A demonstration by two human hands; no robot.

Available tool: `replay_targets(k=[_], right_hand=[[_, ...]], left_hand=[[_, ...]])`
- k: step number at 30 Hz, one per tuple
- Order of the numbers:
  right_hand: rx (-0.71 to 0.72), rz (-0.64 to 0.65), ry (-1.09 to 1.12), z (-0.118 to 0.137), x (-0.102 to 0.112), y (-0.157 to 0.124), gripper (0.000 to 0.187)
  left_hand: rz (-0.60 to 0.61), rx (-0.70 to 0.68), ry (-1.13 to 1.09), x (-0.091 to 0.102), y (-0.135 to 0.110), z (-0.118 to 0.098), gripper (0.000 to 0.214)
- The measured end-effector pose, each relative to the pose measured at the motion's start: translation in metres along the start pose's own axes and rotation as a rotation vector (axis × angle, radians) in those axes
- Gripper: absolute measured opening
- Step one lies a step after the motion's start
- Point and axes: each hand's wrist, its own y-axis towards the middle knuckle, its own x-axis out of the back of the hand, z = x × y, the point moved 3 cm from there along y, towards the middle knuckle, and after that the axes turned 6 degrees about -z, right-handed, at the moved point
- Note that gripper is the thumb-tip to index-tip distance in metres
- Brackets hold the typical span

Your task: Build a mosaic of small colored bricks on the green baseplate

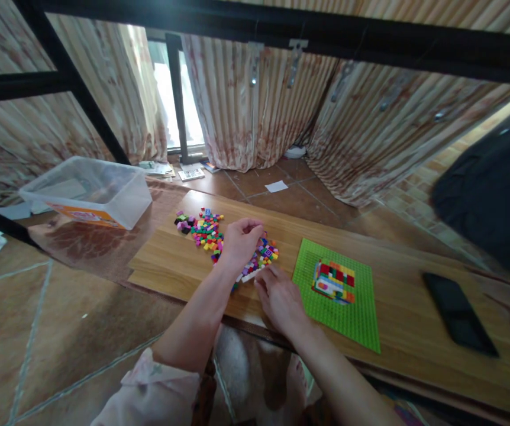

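Observation:
My left hand [241, 239] hangs over the pile of small coloured bricks [208, 232], its fingers curled together; whatever they hold, if anything, is hidden. Close by and nearer to me, my right hand [280, 296] pinches the end of a long white brick [249, 276] at the pile's near edge. To the right of that hand lies a green baseplate [364, 322]. On it stands a low block build [333, 283] in red, white, orange and other colours.
A black phone [459, 313] lies at the right on the wooden board [166, 260]. At the left stands a clear plastic bin [135, 198] with an orange label. A dark metal bar [246, 21] crosses above, with curtains behind it.

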Motion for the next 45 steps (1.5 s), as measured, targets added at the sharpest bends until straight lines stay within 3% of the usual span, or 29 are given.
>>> replay_targets(k=[8,14,18,26,45], right_hand=[[-0.063,-0.08,0.146,-0.022,0.027,-0.009,0.014],[-0.177,-0.305,0.289,-0.06,0.075,-0.024,0.015],[-0.218,-0.329,0.282,-0.093,0.092,-0.035,0.017],[-0.192,-0.201,0.167,-0.11,0.091,-0.05,0.022],[-0.096,-0.224,0.081,-0.11,0.081,-0.048,0.021]], left_hand=[[0.085,-0.02,0.145,-0.014,0.0,0.016,0.013],[0.31,-0.061,0.262,-0.036,-0.012,0.035,0.012],[0.454,-0.168,0.405,-0.052,-0.026,0.044,0.014],[0.561,-0.25,0.538,-0.072,-0.042,0.056,0.02],[0.595,-0.158,0.569,-0.086,-0.054,0.064,0.022]])
